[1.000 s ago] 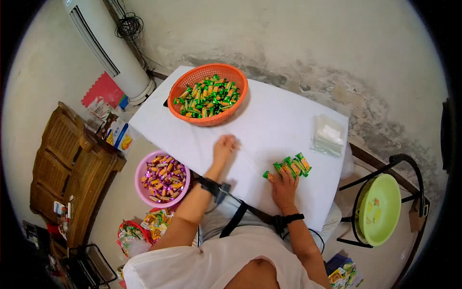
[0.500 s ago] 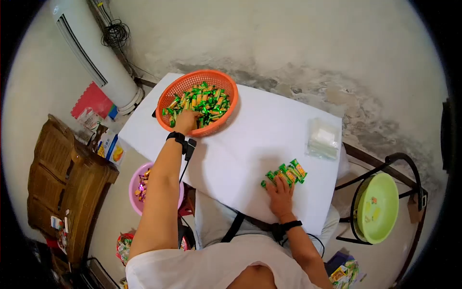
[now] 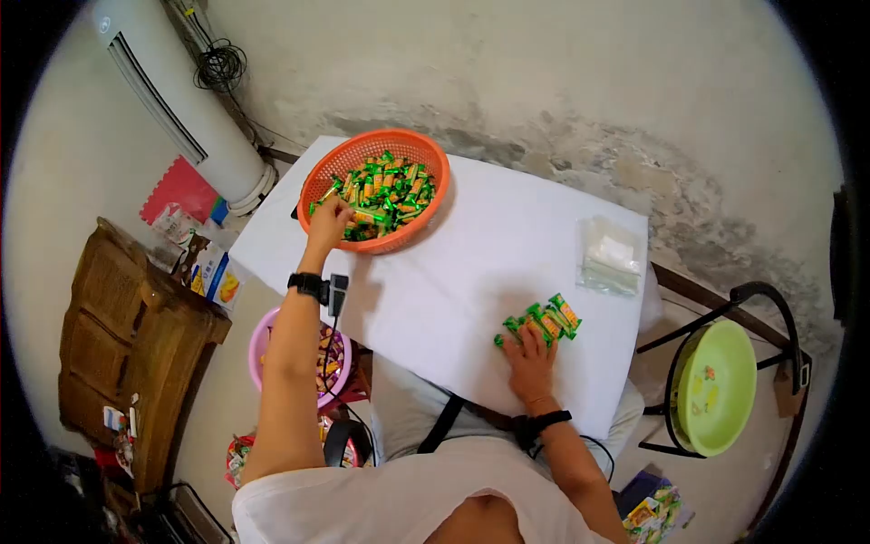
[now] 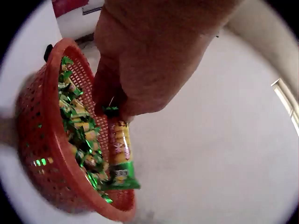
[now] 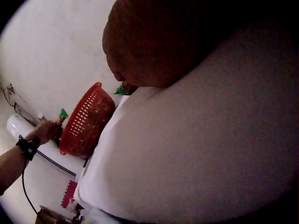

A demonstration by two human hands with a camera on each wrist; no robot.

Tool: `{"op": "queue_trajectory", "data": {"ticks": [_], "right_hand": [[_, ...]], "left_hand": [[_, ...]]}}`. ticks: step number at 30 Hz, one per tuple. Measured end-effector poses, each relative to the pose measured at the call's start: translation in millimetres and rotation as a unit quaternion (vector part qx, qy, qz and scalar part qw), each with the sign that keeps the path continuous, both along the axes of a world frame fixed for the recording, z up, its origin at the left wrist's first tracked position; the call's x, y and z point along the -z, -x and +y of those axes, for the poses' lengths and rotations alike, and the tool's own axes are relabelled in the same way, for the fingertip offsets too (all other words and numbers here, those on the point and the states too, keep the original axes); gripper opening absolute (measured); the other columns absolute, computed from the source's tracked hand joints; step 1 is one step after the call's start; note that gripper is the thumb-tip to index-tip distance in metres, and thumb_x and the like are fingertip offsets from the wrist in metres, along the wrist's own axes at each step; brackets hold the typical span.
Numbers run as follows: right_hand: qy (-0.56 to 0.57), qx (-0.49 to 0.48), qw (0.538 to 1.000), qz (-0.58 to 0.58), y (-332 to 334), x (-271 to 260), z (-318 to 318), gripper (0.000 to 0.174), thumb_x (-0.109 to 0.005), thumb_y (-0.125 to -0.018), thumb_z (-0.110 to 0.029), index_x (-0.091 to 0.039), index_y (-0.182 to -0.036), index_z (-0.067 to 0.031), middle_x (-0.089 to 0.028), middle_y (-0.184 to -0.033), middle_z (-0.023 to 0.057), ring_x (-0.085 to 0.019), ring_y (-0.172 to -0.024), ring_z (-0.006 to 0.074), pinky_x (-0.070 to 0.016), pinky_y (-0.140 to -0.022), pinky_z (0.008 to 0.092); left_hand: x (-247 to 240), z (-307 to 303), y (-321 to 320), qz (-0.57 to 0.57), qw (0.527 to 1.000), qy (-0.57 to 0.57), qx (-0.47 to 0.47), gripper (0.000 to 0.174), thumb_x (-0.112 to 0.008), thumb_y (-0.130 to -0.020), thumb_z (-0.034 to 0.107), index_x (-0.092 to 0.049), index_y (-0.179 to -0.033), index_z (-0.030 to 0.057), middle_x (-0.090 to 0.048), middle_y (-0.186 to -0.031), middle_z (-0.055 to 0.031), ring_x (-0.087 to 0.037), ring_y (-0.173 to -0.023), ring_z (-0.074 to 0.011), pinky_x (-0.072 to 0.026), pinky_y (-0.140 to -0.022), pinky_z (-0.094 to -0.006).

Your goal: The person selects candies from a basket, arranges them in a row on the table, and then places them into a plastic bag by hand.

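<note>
My left hand [image 3: 332,223] is over the near left part of an orange mesh basket [image 3: 393,243] heaped with green-wrapped candies. In the left wrist view, its fingers pinch one long green-and-yellow candy [image 4: 120,145] by the twisted wrapper end, and the candy hangs down beside the basket's rim. My right hand [image 3: 533,370] lies palm down on the white-covered table, its fingers resting over the near ends of a short row of the same candies [image 3: 560,317]. In the right wrist view, that hand hides most of the row.
Clear plastic bags [image 3: 609,257] lie stacked at the table's right edge. A pink basin [image 3: 256,349] of purple-wrapped candies stands low on the left, partly behind my left forearm. A green basin [image 3: 727,390] sits in a black stand on the right. A wall borders the table's far side.
My left hand went from the table's near middle into the orange basket, then lifted slightly and moved left with a candy between its fingers. My right hand stayed on the row.
</note>
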State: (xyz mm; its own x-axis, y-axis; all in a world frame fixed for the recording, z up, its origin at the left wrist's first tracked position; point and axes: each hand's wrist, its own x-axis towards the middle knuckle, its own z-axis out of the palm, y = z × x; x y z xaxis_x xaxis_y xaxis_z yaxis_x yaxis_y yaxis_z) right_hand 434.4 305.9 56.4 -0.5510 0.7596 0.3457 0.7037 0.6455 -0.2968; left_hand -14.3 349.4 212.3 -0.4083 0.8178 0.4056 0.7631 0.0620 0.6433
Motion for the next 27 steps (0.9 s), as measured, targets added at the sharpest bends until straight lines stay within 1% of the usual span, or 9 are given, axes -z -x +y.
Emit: {"op": "queue_trajectory", "data": {"ticks": [1,5,10,12,17,20,24,26,27], "right_hand": [[-0.033,0.000,0.999,0.011,1.1,3.7,3.5,0.038,-0.058,-0.082,-0.013,-0.057,-0.119,-0.0190,-0.044,-0.134,0.0100,-0.034,-0.130,0.0303,-0.0174,-0.104,0.0640],[-0.037,-0.014,0.996,0.077,-2.7,-14.7,-1.4,0.033,-0.060,-0.085,-0.019,-0.057,-0.117,-0.0150,-0.047,-0.131,0.0106,-0.038,-0.127,0.0292,-0.0189,-0.103,0.0635],[-0.013,0.038,0.993,0.109,-2.3,-14.9,0.6,0.047,-0.064,-0.082,-0.023,-0.051,-0.125,-0.0097,-0.047,-0.131,0.0110,-0.038,-0.126,0.0291,-0.0189,-0.103,0.0637],[-0.031,-0.003,0.987,0.160,-0.4,-27.3,3.7,0.055,-0.066,-0.079,-0.026,-0.048,-0.129,-0.0114,-0.048,-0.129,0.0113,-0.039,-0.125,0.0294,-0.0192,-0.103,0.0635],[-0.047,-0.038,0.995,0.076,9.8,-32.0,5.8,0.049,-0.064,-0.078,-0.021,-0.051,-0.125,-0.0119,-0.049,-0.127,0.0120,-0.042,-0.123,0.0291,-0.0189,-0.102,0.0638],[-0.021,-0.061,0.997,0.044,9.1,-13.7,6.5,0.044,-0.061,-0.079,-0.015,-0.054,-0.122,-0.0113,-0.049,-0.126,0.0116,-0.043,-0.122,0.0289,-0.0199,-0.102,0.0627],[-0.011,-0.086,0.989,0.117,1.8,-11.5,5.1,0.043,-0.058,-0.079,-0.006,-0.054,-0.121,-0.0100,-0.050,-0.124,0.0107,-0.043,-0.122,0.0294,-0.0244,-0.104,0.0571],[-0.013,-0.081,0.990,0.118,-4.3,-11.8,8.4,0.046,-0.059,-0.077,-0.006,-0.053,-0.123,-0.0104,-0.048,-0.127,0.0120,-0.040,-0.124,0.0315,-0.0255,-0.104,0.0561],[-0.015,-0.075,0.990,0.120,-8.6,-12.3,11.0,0.050,-0.060,-0.075,-0.005,-0.052,-0.124,-0.0108,-0.046,-0.130,0.0133,-0.037,-0.127,0.0337,-0.0266,-0.104,0.0552]], "left_hand": [[-1.0,-8.6,-16.0,0.003,1.000,0.001,-0.001,0.008,-0.060,-0.084,0.010,-0.058,-0.083,0.0022,-0.061,-0.071,-0.0057,-0.059,-0.063,-0.0163,-0.0470,-0.057,-0.0307],[26.9,-29.4,-88.5,-0.272,0.961,-0.011,0.040,0.012,-0.061,-0.089,0.016,-0.055,-0.085,0.0066,-0.055,-0.071,0.0033,-0.050,-0.061,-0.0055,-0.0417,-0.053,-0.0213],[76.7,-48.4,-175.8,-0.332,0.938,0.042,0.089,0.011,-0.058,-0.090,0.015,-0.054,-0.085,0.0072,-0.055,-0.068,0.0020,-0.048,-0.058,-0.0051,-0.0395,-0.050,-0.0211],[97.9,-58.5,-202.9,-0.349,0.928,0.092,0.099,0.010,-0.056,-0.092,0.016,-0.053,-0.090,0.0070,-0.059,-0.077,-0.0018,-0.058,-0.065,-0.0084,-0.0420,-0.053,-0.0212],[141.7,-90.6,-256.0,-0.444,0.886,0.093,0.096,0.011,-0.055,-0.093,0.016,-0.050,-0.092,0.0063,-0.060,-0.079,-0.0049,-0.057,-0.063,-0.0095,-0.0434,-0.053,-0.0218],[173.9,-111.4,-265.9,-0.595,0.792,0.074,0.112,0.008,-0.053,-0.094,0.012,-0.048,-0.095,0.0061,-0.061,-0.079,-0.0065,-0.057,-0.065,-0.0122,-0.0460,-0.056,-0.0236],[163.1,-125.8,-265.0,-0.470,0.861,0.153,0.121,0.008,-0.054,-0.092,0.010,-0.047,-0.090,0.0056,-0.059,-0.077,-0.0077,-0.058,-0.058,-0.0148,-0.0473,-0.053,-0.0260],[114.8,-128.0,-270.8,-0.148,0.947,0.269,0.092,0.021,-0.063,-0.084,0.010,-0.050,-0.099,0.0026,-0.060,-0.093,-0.0154,-0.061,-0.072,-0.0258,-0.0510,-0.068,-0.0345],[110.1,-125.5,-271.7,-0.150,0.947,0.269,0.092,0.021,-0.063,-0.084,0.010,-0.050,-0.099,0.0026,-0.060,-0.093,-0.0154,-0.061,-0.072,-0.0258,-0.0510,-0.068,-0.0345]]}}
